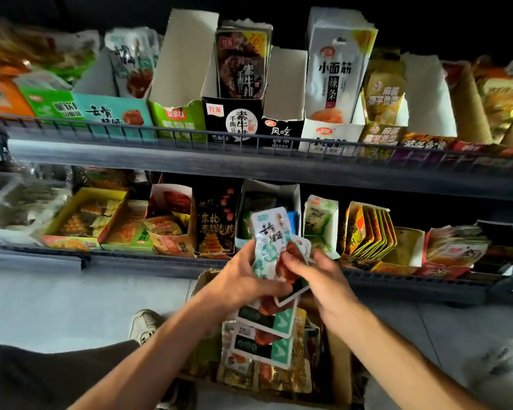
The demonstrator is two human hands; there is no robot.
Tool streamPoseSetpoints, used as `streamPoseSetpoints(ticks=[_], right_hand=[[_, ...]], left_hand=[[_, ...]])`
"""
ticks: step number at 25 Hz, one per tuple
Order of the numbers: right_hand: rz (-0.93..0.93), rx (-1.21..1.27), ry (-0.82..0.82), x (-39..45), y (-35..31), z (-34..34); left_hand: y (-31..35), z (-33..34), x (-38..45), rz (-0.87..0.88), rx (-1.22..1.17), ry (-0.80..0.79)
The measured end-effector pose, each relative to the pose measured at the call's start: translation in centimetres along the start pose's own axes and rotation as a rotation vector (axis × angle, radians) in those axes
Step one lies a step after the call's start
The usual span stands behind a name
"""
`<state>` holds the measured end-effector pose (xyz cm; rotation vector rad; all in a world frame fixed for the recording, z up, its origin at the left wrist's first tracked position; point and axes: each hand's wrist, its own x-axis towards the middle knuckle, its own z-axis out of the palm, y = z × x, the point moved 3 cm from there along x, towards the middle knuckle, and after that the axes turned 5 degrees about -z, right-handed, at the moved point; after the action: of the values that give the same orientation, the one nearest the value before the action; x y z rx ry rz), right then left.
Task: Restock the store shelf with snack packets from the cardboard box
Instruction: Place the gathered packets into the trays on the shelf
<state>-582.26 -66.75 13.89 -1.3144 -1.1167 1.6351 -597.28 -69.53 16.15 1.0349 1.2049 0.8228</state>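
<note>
I have my left hand and right hand both curled around teal-and-white snack packets above the cardboard box; next they need squaring and lifting to the matching teal tray on the upper shelf.

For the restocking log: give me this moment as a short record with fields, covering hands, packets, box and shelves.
left hand: left hand grips a fanned bunch of teal-and-white snack packets
right hand: right hand pinches the same bunch from the other side
held where: above the cardboard box, in front of the lower shelf
box contents: more packets lie in it
matching stock: teal display carton on the upper shelf, partly filled
floor: a shoe left of the box
</note>
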Motion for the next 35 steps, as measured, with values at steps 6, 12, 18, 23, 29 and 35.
streamPoseSetpoints(ticks=[6,12,18,23,29,35], right_hand=[[-0.013,0.022,-0.037,-0.1,-3.2,-1.4],[0.137,0.045,-0.199,0.6,-3.1,-1.8],[0.103,0.165,-0.105,0.8,-2.2,-0.7],[0.178,0.297,-0.113,0.7,-2.9,-0.7],[0.221,0.518,-0.039,0.7,-2.9,-1.1],[0.127,0.586,0.009,1.1,-2.6,-1.3]], left_hand=[[3.1,-2.9,-2.3,-0.073,-0.182,-0.016],[2.6,-2.9,-1.7,-0.085,-0.353,0.165],[2.6,-1.0,-2.0,-0.24,-0.546,0.078],[2.2,-1.4,-1.0,-0.21,-0.502,0.219],[1.5,-1.7,-0.8,-0.277,-0.6,0.244],[2.1,-0.7,-1.4,-0.271,-0.436,0.146]])
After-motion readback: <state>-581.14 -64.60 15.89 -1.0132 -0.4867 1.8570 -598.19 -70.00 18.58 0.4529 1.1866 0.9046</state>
